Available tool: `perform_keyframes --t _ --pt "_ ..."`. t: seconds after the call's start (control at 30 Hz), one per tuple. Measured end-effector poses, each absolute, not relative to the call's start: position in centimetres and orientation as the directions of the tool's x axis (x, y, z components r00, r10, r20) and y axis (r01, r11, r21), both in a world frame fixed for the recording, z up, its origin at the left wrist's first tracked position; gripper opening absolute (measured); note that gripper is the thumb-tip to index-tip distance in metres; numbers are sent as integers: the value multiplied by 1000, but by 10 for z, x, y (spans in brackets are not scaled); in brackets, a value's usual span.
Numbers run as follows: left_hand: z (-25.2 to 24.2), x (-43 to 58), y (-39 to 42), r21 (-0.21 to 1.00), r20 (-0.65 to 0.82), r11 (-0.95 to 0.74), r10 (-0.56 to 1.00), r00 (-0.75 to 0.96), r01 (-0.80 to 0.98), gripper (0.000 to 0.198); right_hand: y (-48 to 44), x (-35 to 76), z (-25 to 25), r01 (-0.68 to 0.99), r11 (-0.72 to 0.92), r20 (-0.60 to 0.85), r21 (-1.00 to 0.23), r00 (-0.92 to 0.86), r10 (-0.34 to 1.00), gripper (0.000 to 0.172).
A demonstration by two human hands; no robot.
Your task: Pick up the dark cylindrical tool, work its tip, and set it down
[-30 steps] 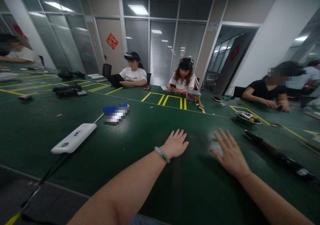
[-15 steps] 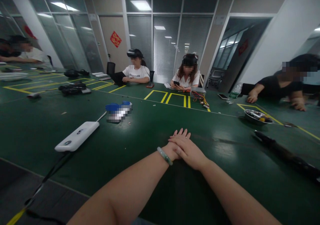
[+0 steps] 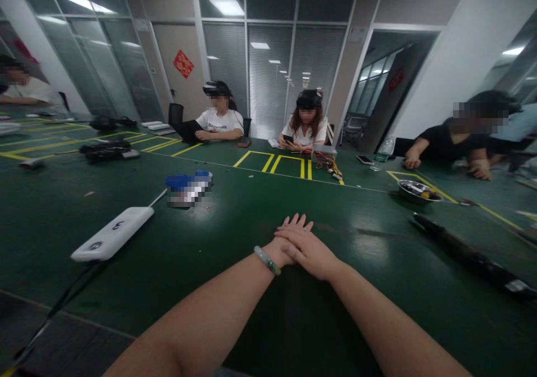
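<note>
My left hand [image 3: 296, 224] lies flat on the dark green table [image 3: 235, 237], fingers stretched forward, with a pale green bangle [image 3: 265, 259] on the wrist. My right hand [image 3: 312, 251] rests palm-down on top of it, fingers flat across the left knuckles. Neither hand holds anything. A white power bank [image 3: 112, 240] with a cable lies to the left, well apart from my hands. A long black tool [image 3: 465, 258] lies on the table to the right.
A blue and white object [image 3: 187, 188] sits beyond the power bank. A metal bowl [image 3: 417, 191] with small parts stands at the right. Yellow tape marks the table. Several people sit along the far side and at the right, some wearing headsets.
One second ago my hands lay apart on the table; the right hand moved left onto the left hand. Since half a second ago they have stayed stacked; the view shifted slightly.
</note>
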State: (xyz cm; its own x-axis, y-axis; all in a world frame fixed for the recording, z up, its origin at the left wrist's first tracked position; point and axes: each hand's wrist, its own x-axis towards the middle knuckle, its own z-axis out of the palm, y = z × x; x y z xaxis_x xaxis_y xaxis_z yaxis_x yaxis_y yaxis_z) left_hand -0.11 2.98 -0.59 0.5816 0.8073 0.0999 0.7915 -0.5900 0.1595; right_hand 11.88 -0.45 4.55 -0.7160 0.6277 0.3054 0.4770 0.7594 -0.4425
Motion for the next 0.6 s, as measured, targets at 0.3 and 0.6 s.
perform_keyframes --t 0.3,0.6 --pt "-3 -5 30 137 104 -625 780 617 768 68 -6 120 47 475 755 304 -453 -713 631 43" --pt "15 -5 26 203 102 -602 798 595 773 66 23 167 33 760 577 475 -297 -407 780 53"
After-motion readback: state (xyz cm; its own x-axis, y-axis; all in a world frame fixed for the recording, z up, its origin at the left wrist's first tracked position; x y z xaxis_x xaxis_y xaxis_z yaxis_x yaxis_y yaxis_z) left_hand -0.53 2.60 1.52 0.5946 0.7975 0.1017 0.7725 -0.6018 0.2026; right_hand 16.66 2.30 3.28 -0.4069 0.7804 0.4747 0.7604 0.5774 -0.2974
